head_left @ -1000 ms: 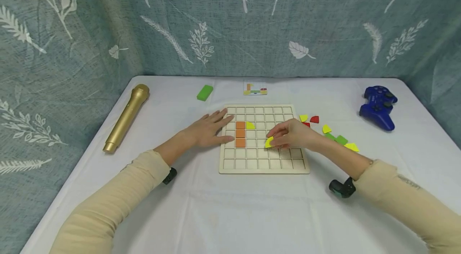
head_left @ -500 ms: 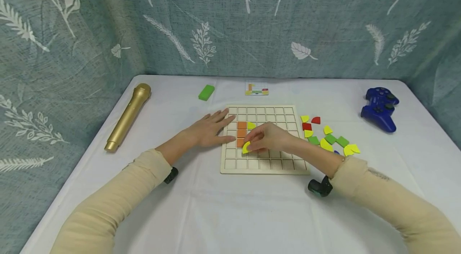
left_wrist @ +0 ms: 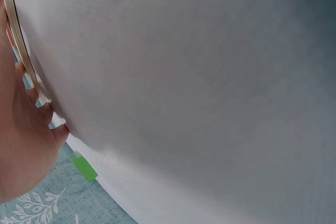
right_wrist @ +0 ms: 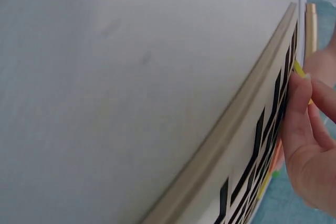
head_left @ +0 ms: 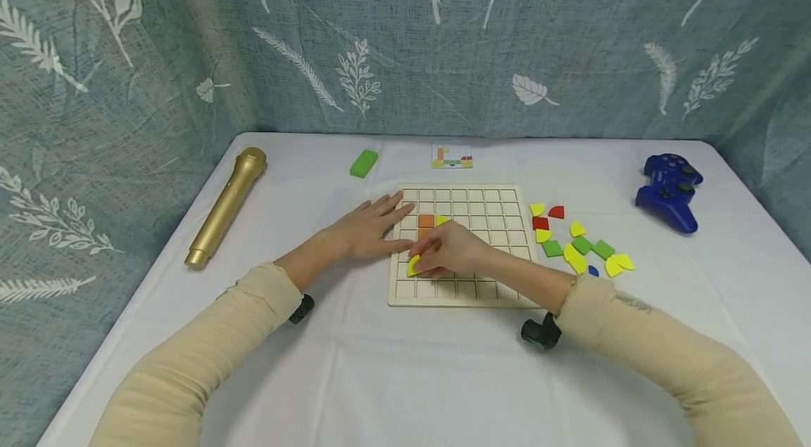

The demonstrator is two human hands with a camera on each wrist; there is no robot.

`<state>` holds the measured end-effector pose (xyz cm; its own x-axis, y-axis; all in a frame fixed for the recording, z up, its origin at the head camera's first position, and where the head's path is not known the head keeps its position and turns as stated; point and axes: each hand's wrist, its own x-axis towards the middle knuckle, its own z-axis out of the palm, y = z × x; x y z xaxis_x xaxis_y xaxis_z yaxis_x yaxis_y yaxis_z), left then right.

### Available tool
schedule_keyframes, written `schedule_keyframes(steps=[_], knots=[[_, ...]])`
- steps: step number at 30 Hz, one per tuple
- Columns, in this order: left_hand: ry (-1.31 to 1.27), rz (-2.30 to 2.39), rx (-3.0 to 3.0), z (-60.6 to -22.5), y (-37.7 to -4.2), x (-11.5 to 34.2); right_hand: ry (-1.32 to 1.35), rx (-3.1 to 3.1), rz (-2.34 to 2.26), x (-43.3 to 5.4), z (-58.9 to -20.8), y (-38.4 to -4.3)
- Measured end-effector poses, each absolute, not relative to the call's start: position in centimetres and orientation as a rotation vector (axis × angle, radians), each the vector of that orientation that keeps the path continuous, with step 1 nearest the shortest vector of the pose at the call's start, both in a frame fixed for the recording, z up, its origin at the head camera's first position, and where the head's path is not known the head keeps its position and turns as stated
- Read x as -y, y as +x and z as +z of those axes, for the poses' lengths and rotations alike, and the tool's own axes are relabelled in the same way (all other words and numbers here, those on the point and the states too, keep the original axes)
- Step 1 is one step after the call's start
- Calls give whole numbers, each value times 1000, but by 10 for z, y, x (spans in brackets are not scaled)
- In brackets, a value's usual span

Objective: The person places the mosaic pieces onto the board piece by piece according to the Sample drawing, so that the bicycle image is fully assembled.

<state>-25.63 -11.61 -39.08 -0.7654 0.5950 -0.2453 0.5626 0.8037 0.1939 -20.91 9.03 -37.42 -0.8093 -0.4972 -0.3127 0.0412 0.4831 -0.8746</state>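
Observation:
A pale wooden grid board lies mid-table. My right hand pinches a yellow quarter-round tile between thumb and fingers, low over the board's left side, below the orange tiles; the right wrist view also shows the yellow tile at the fingertips. Another yellow tile sits in a cell beside the top orange one. My left hand is spread with straight fingers, resting on the board's left edge. The lower orange tiles are partly hidden by my right hand.
Right of the board lie several loose tiles: yellow, green, red and blue. A pattern card and a green block are behind. A gold microphone stands at left, a blue game controller at right.
My right hand has moved left and a little nearer across the board, carrying the yellow tile from the middle to the left columns. The left hand has stayed in place.

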Motion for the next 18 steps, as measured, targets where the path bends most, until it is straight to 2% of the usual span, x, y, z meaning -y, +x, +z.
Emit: schedule_keyframes(steps=[18], knots=[[910,159,-2691,-389,-256,116,-425,-2354,-1188,-77,-372,-205]])
